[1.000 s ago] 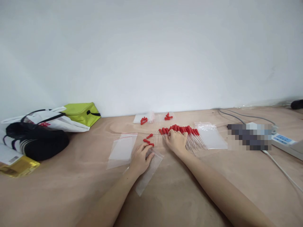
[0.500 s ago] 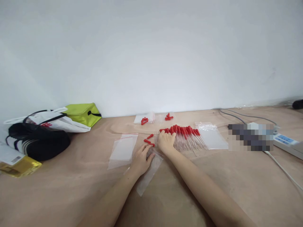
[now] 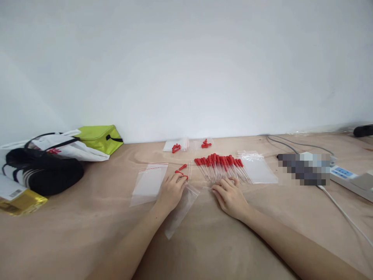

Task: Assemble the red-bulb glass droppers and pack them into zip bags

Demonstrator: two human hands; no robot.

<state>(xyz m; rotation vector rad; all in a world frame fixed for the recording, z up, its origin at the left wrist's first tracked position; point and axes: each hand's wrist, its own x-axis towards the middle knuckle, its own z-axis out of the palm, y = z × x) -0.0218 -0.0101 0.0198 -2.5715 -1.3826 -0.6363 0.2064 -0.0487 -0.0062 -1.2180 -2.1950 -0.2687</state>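
My left hand [image 3: 171, 191] rests at the mouth of a clear zip bag [image 3: 180, 216], its fingers bent beside a few loose red bulbs [image 3: 183, 167]; what its fingertips grip is hidden. Between the thumb and fingers of my right hand [image 3: 230, 196] is the end of a thin clear tube [image 3: 207, 188], pointing left toward the bag. Just beyond that hand lies a fanned row of red-topped droppers [image 3: 220, 161]. A couple of thin clear tubes [image 3: 190, 170] lie near the loose bulbs.
Flat clear bags lie left [image 3: 148, 184] and right [image 3: 260, 169] of the hands. By the wall are two bags with red bulbs [image 3: 176, 147] [image 3: 206, 144]. A green bag [image 3: 100, 138] and black cap [image 3: 54, 175] sit left; a power strip [image 3: 346, 177] and cables lie right.
My right hand has moved back and right from the left end of the dropper row, now with a thin tube at its fingertips. My left hand has shifted slightly left. The view has shifted a little.
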